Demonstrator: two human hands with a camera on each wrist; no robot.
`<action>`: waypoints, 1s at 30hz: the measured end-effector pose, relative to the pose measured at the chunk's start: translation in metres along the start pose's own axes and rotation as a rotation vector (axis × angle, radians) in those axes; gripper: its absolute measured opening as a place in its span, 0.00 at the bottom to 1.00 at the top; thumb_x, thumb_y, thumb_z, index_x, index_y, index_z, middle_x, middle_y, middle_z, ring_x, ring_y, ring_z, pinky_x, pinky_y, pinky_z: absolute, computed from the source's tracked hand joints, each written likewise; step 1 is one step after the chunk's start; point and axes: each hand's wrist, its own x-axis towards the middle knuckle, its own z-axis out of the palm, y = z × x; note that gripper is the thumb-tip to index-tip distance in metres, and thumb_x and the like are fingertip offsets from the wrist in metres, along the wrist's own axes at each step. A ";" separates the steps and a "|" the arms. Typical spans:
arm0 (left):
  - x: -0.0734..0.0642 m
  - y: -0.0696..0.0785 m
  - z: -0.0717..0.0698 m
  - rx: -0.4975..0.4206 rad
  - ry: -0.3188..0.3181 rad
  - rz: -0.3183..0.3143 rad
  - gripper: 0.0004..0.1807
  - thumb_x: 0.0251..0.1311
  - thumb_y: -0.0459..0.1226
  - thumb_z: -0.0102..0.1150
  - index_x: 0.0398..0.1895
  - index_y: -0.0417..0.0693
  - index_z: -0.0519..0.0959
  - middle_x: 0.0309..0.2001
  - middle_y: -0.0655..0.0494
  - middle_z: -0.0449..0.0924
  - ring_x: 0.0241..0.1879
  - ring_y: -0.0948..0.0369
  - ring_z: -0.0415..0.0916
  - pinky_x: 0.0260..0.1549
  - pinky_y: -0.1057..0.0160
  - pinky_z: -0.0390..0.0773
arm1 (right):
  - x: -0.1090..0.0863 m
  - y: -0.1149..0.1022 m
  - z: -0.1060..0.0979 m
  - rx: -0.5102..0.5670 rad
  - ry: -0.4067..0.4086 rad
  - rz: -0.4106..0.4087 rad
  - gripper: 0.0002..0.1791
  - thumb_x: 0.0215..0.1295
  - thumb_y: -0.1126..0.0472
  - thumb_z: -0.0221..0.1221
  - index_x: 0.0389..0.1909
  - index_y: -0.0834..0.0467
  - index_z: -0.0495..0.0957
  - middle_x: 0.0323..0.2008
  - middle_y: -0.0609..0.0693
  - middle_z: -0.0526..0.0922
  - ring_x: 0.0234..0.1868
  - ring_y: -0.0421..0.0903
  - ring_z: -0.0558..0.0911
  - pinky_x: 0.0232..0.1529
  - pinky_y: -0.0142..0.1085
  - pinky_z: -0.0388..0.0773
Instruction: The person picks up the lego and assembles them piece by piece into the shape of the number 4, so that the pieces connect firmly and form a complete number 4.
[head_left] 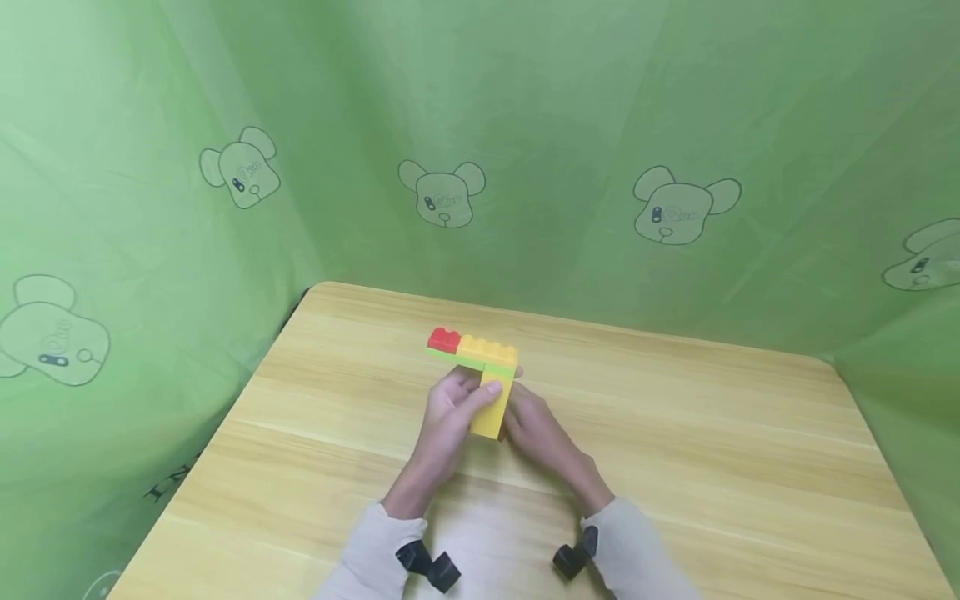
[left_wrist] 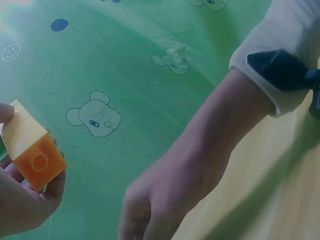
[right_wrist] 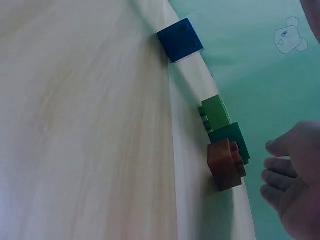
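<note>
In the head view my left hand (head_left: 447, 414) grips the yellow upright of an L-shaped toy brick build (head_left: 487, 421), its thumb on the front. A thin green layer tops the upright and reaches left, bearing yellow bricks (head_left: 487, 348) and a red brick (head_left: 444, 340). The left wrist view shows the upright's orange-looking hollow end (left_wrist: 40, 162). Right beside the upright is my right hand (head_left: 542, 427), with its fingertips hidden there. In the right wrist view that hand (right_wrist: 300, 175) has loosely bent fingers and no brick visible in it.
Along a table edge in the right wrist view stand a brown brick (right_wrist: 224, 167), a dark green brick (right_wrist: 235, 137), a light green brick (right_wrist: 216, 112) and a blue brick (right_wrist: 181, 41). Green curtain (head_left: 540, 100) printed with bear faces surrounds the wooden table (head_left: 712, 467).
</note>
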 end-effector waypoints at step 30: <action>0.000 -0.004 0.006 -0.008 0.037 0.045 0.22 0.70 0.35 0.59 0.63 0.30 0.76 0.56 0.37 0.83 0.53 0.53 0.83 0.50 0.63 0.85 | 0.002 0.000 0.005 -0.006 0.155 0.111 0.15 0.73 0.66 0.60 0.59 0.59 0.78 0.49 0.54 0.83 0.52 0.54 0.82 0.57 0.51 0.84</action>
